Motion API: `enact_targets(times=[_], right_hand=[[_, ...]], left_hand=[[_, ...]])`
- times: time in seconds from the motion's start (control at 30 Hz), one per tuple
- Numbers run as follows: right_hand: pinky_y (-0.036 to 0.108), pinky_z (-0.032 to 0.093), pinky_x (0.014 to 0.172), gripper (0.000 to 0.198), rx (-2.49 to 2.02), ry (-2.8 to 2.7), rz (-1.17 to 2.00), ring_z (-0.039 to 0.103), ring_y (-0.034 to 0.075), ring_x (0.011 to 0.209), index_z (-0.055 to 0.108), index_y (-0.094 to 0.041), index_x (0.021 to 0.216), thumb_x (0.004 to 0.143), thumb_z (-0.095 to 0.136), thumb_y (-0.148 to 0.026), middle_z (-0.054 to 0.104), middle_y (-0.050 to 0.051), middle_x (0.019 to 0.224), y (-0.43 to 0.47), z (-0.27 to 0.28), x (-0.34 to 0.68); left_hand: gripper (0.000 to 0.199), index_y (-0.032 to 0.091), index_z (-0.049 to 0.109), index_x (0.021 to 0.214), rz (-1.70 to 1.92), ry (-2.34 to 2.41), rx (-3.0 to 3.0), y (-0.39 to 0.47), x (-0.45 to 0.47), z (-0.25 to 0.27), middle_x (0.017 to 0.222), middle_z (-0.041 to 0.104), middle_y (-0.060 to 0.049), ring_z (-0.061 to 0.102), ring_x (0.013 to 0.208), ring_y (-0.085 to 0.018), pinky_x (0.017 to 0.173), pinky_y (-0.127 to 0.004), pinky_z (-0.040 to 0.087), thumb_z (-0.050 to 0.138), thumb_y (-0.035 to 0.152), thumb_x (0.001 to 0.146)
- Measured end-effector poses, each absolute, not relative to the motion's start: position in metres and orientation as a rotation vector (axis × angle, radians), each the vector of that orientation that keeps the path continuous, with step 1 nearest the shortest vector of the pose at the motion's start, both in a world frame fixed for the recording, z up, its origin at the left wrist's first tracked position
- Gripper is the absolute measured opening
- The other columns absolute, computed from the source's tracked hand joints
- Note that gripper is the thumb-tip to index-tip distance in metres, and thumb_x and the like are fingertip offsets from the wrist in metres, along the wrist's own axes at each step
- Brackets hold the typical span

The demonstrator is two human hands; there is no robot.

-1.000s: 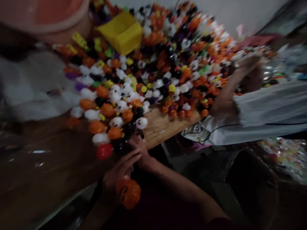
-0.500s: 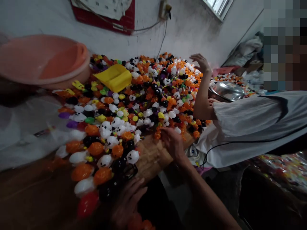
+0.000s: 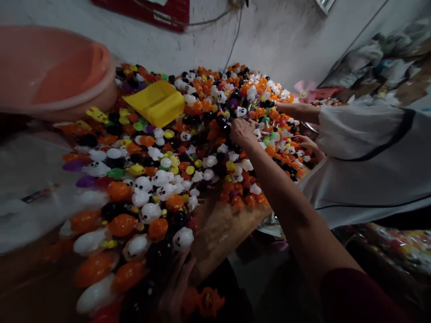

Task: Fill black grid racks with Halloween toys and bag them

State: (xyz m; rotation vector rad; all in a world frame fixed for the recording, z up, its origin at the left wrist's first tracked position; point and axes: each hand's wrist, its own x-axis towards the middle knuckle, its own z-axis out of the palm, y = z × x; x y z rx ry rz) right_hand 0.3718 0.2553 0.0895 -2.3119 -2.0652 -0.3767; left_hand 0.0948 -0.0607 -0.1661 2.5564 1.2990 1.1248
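Observation:
My right hand (image 3: 243,132) has its fingers curled down into the heap of small plastic Halloween toys, beside a shiny black piece (image 3: 222,120) and a white skull-faced toy (image 3: 240,112). What its fingers grip is hidden. In dim light at the table's front edge lies my left hand (image 3: 177,280), fingers stretched out. It is just below a white skull toy (image 3: 183,239) and next to dark pieces. Close to its right side are orange pumpkin toys (image 3: 210,301). Rows of white toys and orange toys (image 3: 123,225) lie to the left of it.
A yellow scoop (image 3: 156,105) rests on the heap. A large pink basin (image 3: 84,105) stands at the back left, above clear plastic bags (image 3: 30,179). On the right, a co-worker in a white top (image 3: 367,134) reaches into the heap. Bare wooden tabletop (image 3: 218,224) shows at the front.
My right hand has moved from the table's front edge up and forward into the heap, its fingers now curled. The co-worker's raised hand has come down to the toys. The view has shifted slightly.

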Motion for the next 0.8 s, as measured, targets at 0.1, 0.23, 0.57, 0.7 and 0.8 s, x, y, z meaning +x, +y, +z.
enact_targets(times=[0.1,0.23,0.57,0.7,0.8], right_hand=[[0.053,0.034,0.107,0.037,-2.382,-1.959,-0.301,0.059,0.032,0.118,0.064,-0.008,0.121,0.090,0.044,-0.009,0.065,0.021,0.123,0.256,0.094,0.362],[0.045,0.045,0.099,0.032,-2.373,-1.810,-0.211,0.062,0.031,0.114,0.067,-0.005,0.116,0.089,0.052,-0.010,0.067,0.020,0.116,0.234,0.117,0.365],[0.027,0.055,0.065,0.028,-1.357,-1.298,0.979,0.064,0.012,0.066,0.067,-0.020,0.085,0.078,0.079,-0.045,0.068,-0.001,0.073,0.028,0.037,0.338],[0.031,0.060,0.069,0.030,-1.328,-1.191,1.197,0.070,0.015,0.068,0.070,-0.024,0.086,0.072,0.087,-0.046,0.072,0.000,0.077,-0.040,-0.002,0.323],[0.033,0.062,0.069,0.027,-1.349,-1.270,1.214,0.073,0.018,0.072,0.071,-0.026,0.087,0.073,0.088,-0.043,0.075,0.002,0.083,-0.068,-0.013,0.329]], left_hand=[[0.040,0.018,0.059,0.136,1.127,1.275,2.508,-0.061,0.097,-0.150,0.140,0.065,-0.012,0.056,0.137,-0.025,0.128,-0.043,0.028,0.039,0.015,0.101],[0.041,0.019,0.059,0.138,1.196,1.250,2.447,-0.059,0.097,-0.131,0.142,0.064,-0.010,0.053,0.140,-0.023,0.129,-0.040,0.027,0.038,0.014,0.103],[0.060,0.023,0.027,0.160,1.151,1.017,1.548,-0.069,0.114,-0.066,0.157,0.047,-0.018,0.066,0.125,-0.025,0.104,-0.038,0.058,0.047,0.036,0.105],[0.059,0.020,0.042,0.149,1.025,0.824,1.100,-0.072,0.122,-0.048,0.136,0.064,-0.018,0.075,0.105,-0.028,0.091,-0.042,0.063,0.052,0.053,0.101],[0.064,0.016,0.036,0.147,1.038,0.840,0.882,-0.080,0.127,-0.049,0.113,0.072,-0.014,0.078,0.083,-0.025,0.078,-0.038,0.065,0.056,0.053,0.098]])
